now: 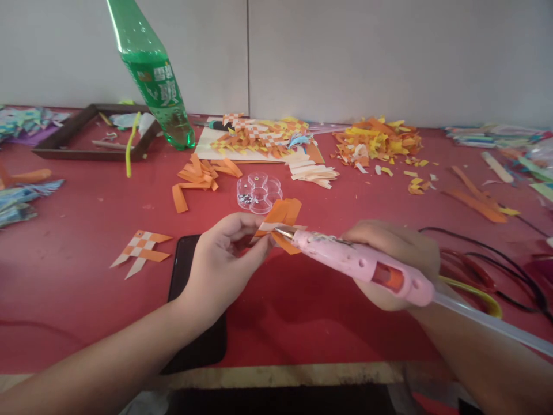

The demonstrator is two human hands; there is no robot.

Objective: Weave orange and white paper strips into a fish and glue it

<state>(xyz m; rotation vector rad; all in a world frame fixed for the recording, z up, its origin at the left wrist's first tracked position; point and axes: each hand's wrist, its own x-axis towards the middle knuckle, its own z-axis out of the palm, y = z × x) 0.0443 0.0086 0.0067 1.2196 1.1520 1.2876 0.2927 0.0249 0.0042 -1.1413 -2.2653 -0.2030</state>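
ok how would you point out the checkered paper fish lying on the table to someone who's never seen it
From the tall green bottle at the back of the red table, come forward to the black phone. Just left of its far end lies a paper fish. Unlike the plain orange strips beyond, it is woven in orange and white checks.

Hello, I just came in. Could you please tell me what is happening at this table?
The left hand holds a folded orange and white paper piece. The right hand holds a pink glue gun, its tip at that piece. A checkered paper fish lies on the red table, left of a dark phone.
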